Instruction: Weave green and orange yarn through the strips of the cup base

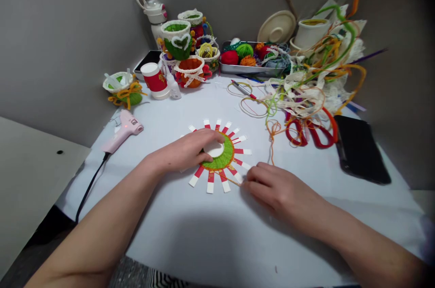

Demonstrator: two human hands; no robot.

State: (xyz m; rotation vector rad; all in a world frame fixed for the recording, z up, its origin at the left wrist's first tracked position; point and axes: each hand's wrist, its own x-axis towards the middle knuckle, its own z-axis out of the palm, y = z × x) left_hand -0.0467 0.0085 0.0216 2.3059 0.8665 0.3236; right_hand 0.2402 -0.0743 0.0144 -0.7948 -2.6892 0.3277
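A paper cup cut into strips (210, 186) lies spread like a sun on the table, its red-and-white strips pointing outward. Green yarn (227, 154) is woven in a ring around its round white base, with a thin orange edge outside the green. My left hand (193, 145) grips the cup from the left, fingers over the ring and thumb at its near side. My right hand (272, 186), to the right, has its fingers pinched on orange yarn (228, 179) drawn taut from the ring. More of this yarn trails from behind that hand towards a loose tangle (274, 128).
A pink glue gun (124, 131) lies at left. Yarn-covered cups (190, 70), a red-and-white cup (154, 80) and a glue bottle (173, 85) stand behind. A metal tray (248, 69) holds yarn balls. Red-handled scissors (314, 136), lace trim (306, 97) and a black phone (362, 149) are at right.
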